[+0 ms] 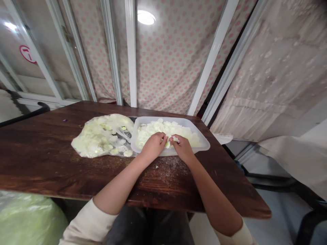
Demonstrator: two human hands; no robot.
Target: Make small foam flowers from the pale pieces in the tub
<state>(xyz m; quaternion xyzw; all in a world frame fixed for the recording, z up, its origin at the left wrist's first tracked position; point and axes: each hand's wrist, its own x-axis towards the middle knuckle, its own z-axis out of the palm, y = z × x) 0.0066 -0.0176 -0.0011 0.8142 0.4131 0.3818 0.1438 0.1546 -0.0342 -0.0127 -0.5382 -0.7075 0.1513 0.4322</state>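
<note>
Pale slices (166,131): a heaped layer of yellow-white pieces, too blurred to tell what they are, inside a translucent plastic tub (201,144) on the dark wood surface (38,153)
Left hand (153,146): curled over the near rim of the tub, fingertips down among the slices; cannot tell whether it grips anything
Right hand (182,148): fingers pinched on one pale piece (175,139) just above the pile, close beside the left hand
Beside the tub: a clear plastic bag (102,136) full of more slices, touching the tub's left side
Under the hands: white crumbs (166,173) scattered on the wood
Below the surface, left: a bulging green-tinted plastic sack (28,217)
Behind: pink-dotted fabric (168,58) between white frame bars (131,51)
</note>
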